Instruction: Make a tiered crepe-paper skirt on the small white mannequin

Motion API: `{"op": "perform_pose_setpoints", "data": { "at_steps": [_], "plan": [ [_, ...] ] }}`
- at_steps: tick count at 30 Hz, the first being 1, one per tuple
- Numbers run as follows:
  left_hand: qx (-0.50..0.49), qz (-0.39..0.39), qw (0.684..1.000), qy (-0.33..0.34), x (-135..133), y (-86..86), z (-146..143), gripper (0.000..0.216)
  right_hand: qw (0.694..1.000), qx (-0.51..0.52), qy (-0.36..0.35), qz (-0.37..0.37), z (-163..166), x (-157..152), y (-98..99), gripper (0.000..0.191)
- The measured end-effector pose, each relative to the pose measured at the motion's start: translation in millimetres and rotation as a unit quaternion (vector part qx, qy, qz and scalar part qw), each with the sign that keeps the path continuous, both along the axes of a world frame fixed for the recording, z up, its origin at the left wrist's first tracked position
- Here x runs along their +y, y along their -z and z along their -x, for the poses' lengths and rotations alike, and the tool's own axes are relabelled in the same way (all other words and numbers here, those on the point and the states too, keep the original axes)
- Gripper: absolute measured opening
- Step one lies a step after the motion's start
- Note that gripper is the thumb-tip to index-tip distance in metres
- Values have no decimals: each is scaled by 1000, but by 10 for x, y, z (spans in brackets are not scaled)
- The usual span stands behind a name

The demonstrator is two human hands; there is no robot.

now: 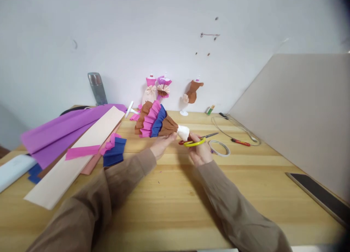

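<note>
A small white dress form [183, 132] lies tipped sideways above the table, its stand [129, 109] pointing left. Its crepe paper skirt [157, 120] has ruffled tiers of brown, pink and blue. My left hand [164, 144] is closed round the form from below, near the waist; some fingers are hidden behind it. Scissors with yellow and red handles [195, 142] sit in my right hand [201, 153], blades pointing right. The fingertips of that hand also reach the form's upper end; whether they grip it is unclear.
Crepe paper strips [73, 157] in purple, cream and blue cover the left side. Behind stand several dressed forms, one in brown [194, 91], and a flask [97, 88]. To the right lie a tape roll [219, 148], a red-handled tool [240, 142] with cable, and a dark flat device [319, 195].
</note>
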State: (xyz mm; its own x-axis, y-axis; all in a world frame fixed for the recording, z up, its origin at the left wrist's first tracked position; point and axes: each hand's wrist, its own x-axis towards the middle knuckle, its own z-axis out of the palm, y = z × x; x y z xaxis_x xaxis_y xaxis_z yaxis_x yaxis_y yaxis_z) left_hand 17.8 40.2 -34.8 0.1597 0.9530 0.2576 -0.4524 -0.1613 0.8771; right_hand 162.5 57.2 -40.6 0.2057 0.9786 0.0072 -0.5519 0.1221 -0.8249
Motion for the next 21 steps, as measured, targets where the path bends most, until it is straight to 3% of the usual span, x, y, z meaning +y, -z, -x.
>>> {"op": "perform_pose_setpoints", "data": {
  "at_steps": [5, 10, 14, 17, 21],
  "plan": [
    [-79, 2, 996, -40, 25, -96, 49, 61, 998, -14, -61, 19, 70, -107, 59, 43],
    [-63, 35, 997, 7, 40, -248, 200, 54, 995, -38, -82, 45, 12, -244, 102, 51],
    [-40, 42, 997, 49, -19, -337, 378, 55, 992, -72, -77, 64, -264, -216, 99, 55],
    [1, 50, 992, 112, -159, -313, 523, 55, 982, -140, -125, 37, -482, -162, -27, 53],
    [34, 86, 972, 215, -445, -204, 677, 56, 956, -220, -186, -59, -560, -143, -333, 55]
  ]
}}
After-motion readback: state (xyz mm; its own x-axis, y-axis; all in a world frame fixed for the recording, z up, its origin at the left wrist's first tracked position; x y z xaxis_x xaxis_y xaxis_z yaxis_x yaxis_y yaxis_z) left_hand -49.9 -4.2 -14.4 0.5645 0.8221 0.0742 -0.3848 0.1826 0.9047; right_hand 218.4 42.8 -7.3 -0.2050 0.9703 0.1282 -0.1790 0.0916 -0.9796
